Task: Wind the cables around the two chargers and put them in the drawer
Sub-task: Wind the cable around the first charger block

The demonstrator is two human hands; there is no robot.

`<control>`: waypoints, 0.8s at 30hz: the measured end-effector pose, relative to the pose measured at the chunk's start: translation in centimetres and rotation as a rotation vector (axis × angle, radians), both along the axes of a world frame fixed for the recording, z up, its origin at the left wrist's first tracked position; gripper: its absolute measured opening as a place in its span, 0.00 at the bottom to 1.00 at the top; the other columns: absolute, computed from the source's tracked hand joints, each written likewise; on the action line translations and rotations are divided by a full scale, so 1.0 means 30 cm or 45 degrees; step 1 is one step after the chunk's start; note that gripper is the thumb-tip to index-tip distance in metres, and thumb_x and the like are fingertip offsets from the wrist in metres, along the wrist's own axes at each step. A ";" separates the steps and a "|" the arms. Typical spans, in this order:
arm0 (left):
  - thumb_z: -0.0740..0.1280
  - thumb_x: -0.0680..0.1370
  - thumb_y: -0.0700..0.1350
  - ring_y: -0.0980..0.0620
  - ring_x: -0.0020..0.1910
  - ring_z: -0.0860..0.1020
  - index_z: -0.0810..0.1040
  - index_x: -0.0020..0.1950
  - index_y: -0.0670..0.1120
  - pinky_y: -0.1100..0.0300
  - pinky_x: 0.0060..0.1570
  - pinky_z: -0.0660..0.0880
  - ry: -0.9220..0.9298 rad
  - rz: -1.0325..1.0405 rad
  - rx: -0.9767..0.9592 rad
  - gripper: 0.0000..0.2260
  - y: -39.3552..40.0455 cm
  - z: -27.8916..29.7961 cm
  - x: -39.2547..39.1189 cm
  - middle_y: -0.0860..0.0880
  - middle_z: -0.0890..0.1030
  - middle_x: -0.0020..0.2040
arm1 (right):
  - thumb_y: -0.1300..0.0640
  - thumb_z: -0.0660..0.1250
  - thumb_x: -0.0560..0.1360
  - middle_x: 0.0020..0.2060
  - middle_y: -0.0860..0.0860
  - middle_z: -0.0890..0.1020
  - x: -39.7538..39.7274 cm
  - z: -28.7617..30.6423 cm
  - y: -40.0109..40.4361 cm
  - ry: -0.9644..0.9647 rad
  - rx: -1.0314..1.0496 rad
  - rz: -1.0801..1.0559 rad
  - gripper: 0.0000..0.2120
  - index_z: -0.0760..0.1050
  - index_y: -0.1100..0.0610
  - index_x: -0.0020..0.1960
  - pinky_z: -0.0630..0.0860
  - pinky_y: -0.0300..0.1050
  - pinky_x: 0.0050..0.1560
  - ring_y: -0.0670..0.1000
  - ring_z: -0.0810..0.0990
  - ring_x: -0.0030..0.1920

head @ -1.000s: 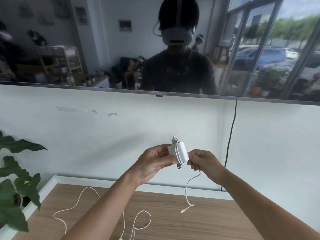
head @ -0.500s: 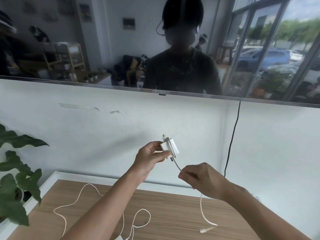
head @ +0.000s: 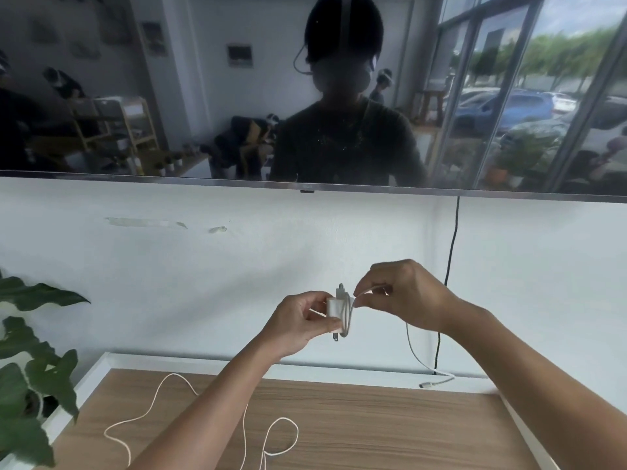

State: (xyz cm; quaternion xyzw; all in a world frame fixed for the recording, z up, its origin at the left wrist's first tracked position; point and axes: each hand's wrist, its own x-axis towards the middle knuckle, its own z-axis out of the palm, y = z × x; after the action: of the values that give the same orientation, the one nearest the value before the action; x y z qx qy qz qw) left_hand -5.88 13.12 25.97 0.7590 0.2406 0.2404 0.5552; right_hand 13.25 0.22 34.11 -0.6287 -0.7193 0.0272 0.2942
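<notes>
Against the white wall at frame centre, the left hand (head: 298, 322) grips the charger (head: 334, 308) steady so the right hand (head: 405, 295), pinching the cable (head: 351, 317), can wrap it; slack trails to the wooden desk (head: 373, 422) below.

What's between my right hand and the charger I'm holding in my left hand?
In the head view, only a short taut run of the white cable spans from the right hand to the charger, gripped by the left hand.
</notes>
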 end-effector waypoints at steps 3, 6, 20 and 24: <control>0.76 0.75 0.40 0.53 0.46 0.85 0.84 0.58 0.49 0.57 0.52 0.77 0.006 -0.091 -0.035 0.12 -0.016 0.011 -0.009 0.50 0.88 0.47 | 0.54 0.80 0.70 0.38 0.48 0.86 0.021 0.009 0.016 0.304 -0.105 -0.060 0.06 0.85 0.51 0.44 0.77 0.46 0.40 0.48 0.80 0.36; 0.76 0.75 0.38 0.54 0.47 0.85 0.83 0.61 0.47 0.62 0.53 0.77 -0.017 -0.198 -0.132 0.15 -0.032 0.028 -0.023 0.54 0.87 0.45 | 0.57 0.81 0.69 0.37 0.49 0.87 0.047 0.000 0.028 0.572 -0.217 -0.118 0.07 0.84 0.55 0.43 0.75 0.41 0.40 0.46 0.78 0.35; 0.74 0.76 0.39 0.48 0.58 0.82 0.83 0.63 0.50 0.53 0.60 0.77 -0.315 -0.300 -0.386 0.17 -0.044 0.049 -0.011 0.47 0.86 0.58 | 0.38 0.81 0.63 0.34 0.56 0.81 0.070 -0.253 -0.005 1.338 -0.423 -0.108 0.22 0.82 0.57 0.39 0.70 0.43 0.33 0.50 0.75 0.31; 0.76 0.74 0.39 0.51 0.54 0.84 0.81 0.65 0.45 0.59 0.55 0.79 -0.432 -0.198 -0.524 0.19 -0.037 0.033 -0.001 0.47 0.86 0.55 | 0.48 0.69 0.79 0.31 0.54 0.78 -0.001 -0.296 -0.038 1.192 -0.509 -0.172 0.13 0.83 0.57 0.43 0.68 0.41 0.29 0.49 0.72 0.27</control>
State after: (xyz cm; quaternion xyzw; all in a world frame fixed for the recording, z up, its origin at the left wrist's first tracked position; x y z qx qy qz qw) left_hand -5.90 12.01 26.97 0.5954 0.1289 0.2667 0.7469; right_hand 13.22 -0.92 25.24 -0.6381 -0.4490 0.4239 0.4600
